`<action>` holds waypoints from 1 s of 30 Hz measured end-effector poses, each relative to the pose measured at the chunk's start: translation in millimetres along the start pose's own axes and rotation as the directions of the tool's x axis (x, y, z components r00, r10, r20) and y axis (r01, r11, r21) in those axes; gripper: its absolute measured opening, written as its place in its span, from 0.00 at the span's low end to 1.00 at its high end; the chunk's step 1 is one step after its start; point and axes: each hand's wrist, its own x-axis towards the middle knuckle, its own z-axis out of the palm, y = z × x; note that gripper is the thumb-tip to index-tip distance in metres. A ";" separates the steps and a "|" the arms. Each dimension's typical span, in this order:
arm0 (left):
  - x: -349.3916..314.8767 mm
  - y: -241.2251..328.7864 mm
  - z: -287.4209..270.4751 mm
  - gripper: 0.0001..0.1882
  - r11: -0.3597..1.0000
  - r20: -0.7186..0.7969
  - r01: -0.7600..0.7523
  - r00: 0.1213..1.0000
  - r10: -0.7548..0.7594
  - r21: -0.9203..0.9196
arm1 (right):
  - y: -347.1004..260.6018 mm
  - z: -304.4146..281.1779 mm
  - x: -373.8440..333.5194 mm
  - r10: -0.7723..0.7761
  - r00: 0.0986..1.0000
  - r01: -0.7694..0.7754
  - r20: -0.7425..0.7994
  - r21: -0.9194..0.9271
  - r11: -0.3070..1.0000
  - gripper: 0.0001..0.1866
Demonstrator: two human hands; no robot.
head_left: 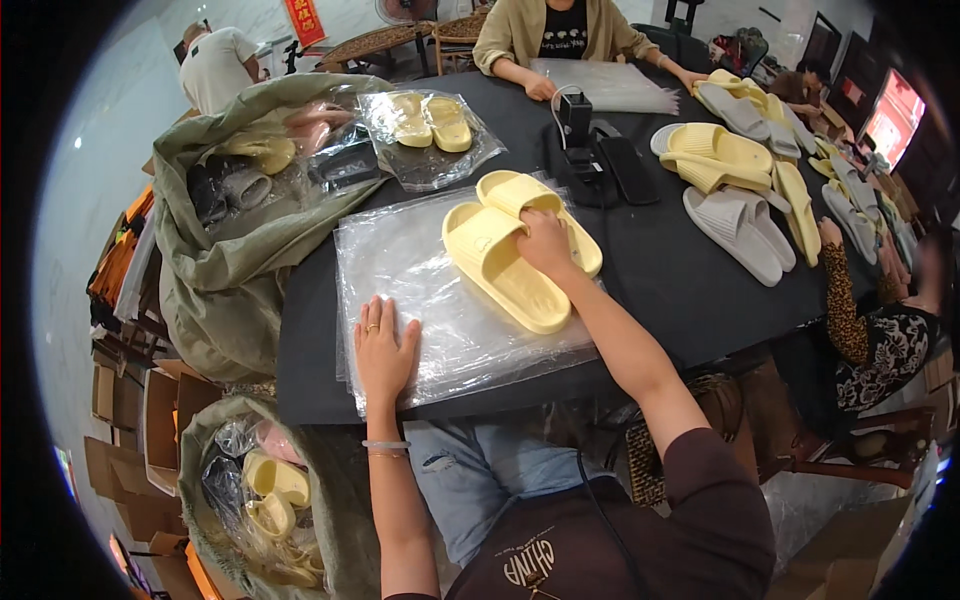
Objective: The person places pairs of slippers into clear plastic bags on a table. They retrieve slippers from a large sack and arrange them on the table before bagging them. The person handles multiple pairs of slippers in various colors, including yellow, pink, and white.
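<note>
A pair of pale yellow slippers (503, 262) lies side by side on a stack of clear plastic bags (420, 290) on the black table (660, 270). My right hand (545, 242) grips both slippers across their straps. My left hand (383, 350) rests flat with fingers apart on the plastic near the table's front edge, pressing it down.
A bagged pair of yellow slippers (430, 122) and a large olive sack (235, 220) lie at the left. Loose yellow and grey slippers (740, 190) pile at the right. A black device (590, 150) stands mid-table. Other people sit around. A second sack (265, 500) stands by my left knee.
</note>
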 end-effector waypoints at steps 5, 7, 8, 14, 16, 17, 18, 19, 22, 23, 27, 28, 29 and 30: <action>0.5 -3.2 1.6 0.30 1.000 -0.019 -0.017 1.000 0.017 -0.006 | 1.6 -32.8 14.2 -0.008 0.983 0.039 -0.184 0.167 0.985 0.13; -2.5 -7.3 2.0 0.30 1.000 -0.026 -0.013 1.000 0.013 -0.005 | -18.4 -73.7 7.1 0.007 0.987 0.037 -0.160 0.273 0.961 0.11; -0.8 -4.6 1.4 0.30 1.000 -0.031 -0.025 0.999 0.025 -0.010 | -5.5 -87.4 6.7 -0.012 0.989 0.049 -0.150 0.249 0.967 0.11; -3.1 -6.3 2.1 0.31 1.000 -0.030 -0.007 1.000 0.006 -0.026 | 58.5 -178.6 -53.6 0.066 0.985 -0.089 0.156 0.142 0.986 0.16; -3.3 -4.3 2.4 0.31 0.999 -0.043 -0.013 0.999 0.011 -0.037 | 99.9 -193.6 -81.9 0.177 0.970 -0.205 0.166 0.170 0.964 0.17; -4.0 -4.9 2.2 0.31 0.999 -0.048 -0.013 0.999 0.012 -0.038 | 107.5 -206.6 -92.5 0.214 0.955 -0.219 0.207 0.000 0.976 0.16; -3.4 -3.1 1.6 0.31 0.999 -0.047 -0.014 0.999 0.011 -0.046 | 129.9 -214.4 -106.7 0.287 0.936 -0.293 0.203 -0.001 0.956 0.16; -3.5 -2.6 0.6 0.30 0.999 -0.043 -0.012 0.999 0.010 -0.047 | 141.1 -218.6 -118.6 0.326 0.934 -0.323 0.146 -0.043 0.945 0.16; -3.4 -2.3 2.1 0.30 0.999 -0.047 -0.015 0.999 0.013 -0.041 | 193.8 -225.9 -141.0 0.407 0.913 -0.404 -0.028 -0.204 0.892 0.19; -4.7 -4.7 1.6 0.30 1.000 -0.049 -0.012 0.999 0.011 -0.026 | 203.3 -228.3 -140.6 0.444 0.896 -0.439 -0.023 -0.211 0.873 0.18; -3.8 -5.7 2.1 0.30 0.999 -0.055 -0.026 0.998 0.024 -0.028 | 231.1 -227.9 -121.0 0.459 0.875 -0.482 -0.152 -0.343 0.806 0.19; -3.3 -5.6 1.3 0.30 0.999 -0.053 -0.027 0.998 0.026 -0.026 | 237.9 -223.1 -114.1 0.457 0.865 -0.502 -0.209 -0.333 0.798 0.18; -2.6 -5.6 0.5 0.30 0.999 -0.052 -0.027 0.998 0.025 -0.023 | 244.3 -218.1 -107.6 0.453 0.852 -0.520 -0.264 -0.321 0.792 0.18; -3.1 -7.4 -0.4 0.30 1.000 -0.047 -0.022 0.999 0.021 -0.019 | 248.4 -208.5 -101.4 0.446 0.839 -0.533 -0.311 -0.305 0.789 0.18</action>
